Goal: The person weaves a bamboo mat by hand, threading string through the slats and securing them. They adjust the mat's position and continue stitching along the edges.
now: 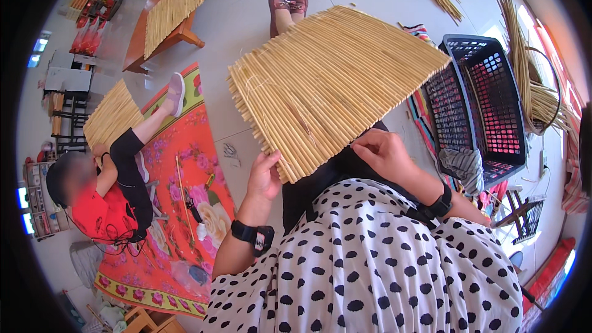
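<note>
A woven mat of pale yellow reed sticks lies tilted across my lap, its far end over my shoes. My left hand grips the mat's near left corner, thumb on top. At the near right edge my right hand has its fingers curled against the stick ends. Both wrists wear black bands. My lap is covered by a white dress with black dots.
A dark plastic basket stands at my right with a striped cloth at its edge. A person in red sits on a red floral mat at my left, holding another reed mat. Loose reed bundles lie behind; a wooden bench carries a third mat.
</note>
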{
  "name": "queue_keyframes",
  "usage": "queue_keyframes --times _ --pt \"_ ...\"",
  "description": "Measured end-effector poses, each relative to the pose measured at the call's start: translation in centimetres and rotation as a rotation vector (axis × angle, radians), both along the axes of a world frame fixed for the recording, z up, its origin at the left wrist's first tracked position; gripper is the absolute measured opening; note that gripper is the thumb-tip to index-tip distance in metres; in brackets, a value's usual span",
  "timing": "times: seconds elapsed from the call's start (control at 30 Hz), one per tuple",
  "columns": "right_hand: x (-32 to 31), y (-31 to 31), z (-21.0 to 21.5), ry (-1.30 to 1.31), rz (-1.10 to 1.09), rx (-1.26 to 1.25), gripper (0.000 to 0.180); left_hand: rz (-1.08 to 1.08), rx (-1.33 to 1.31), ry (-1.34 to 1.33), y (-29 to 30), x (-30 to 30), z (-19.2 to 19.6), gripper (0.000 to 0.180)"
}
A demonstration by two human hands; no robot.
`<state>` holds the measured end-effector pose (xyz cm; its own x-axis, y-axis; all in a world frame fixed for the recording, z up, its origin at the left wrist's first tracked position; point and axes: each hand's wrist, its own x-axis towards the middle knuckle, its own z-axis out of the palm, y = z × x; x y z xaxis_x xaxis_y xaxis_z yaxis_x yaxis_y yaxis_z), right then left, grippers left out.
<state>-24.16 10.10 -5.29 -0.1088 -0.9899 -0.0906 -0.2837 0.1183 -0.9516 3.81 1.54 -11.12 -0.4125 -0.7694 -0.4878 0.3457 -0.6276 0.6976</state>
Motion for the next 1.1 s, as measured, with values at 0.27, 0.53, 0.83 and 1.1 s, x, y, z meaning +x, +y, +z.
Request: queue_keyframes --times 0.27,0.53,0.83,1.1 --pt "0.9 -0.2 -2.4 -0.534 -0.047 0.574 0.042 -0.040 0.160 0.089 4.1 -3.2 1.0 0.057" --pt "2.1 -0.5 -1.6 -0.935 -0.265 0.399 0.033 0.058 -0.165 -0.741 1.8 1.3 2.6 0.050" --pt "0.8 -0.3 -2.8 -0.713 -0.167 0.288 0.030 -0.391 -1.230 -0.977 -0.9 -4.0 5.4 0.058" --pt "-2.0 -0.9 -0.8 -0.699 -0.255 0.076 0.033 -0.466 -1.542 -0.888 1.2 -10.1 3.7 0.066"
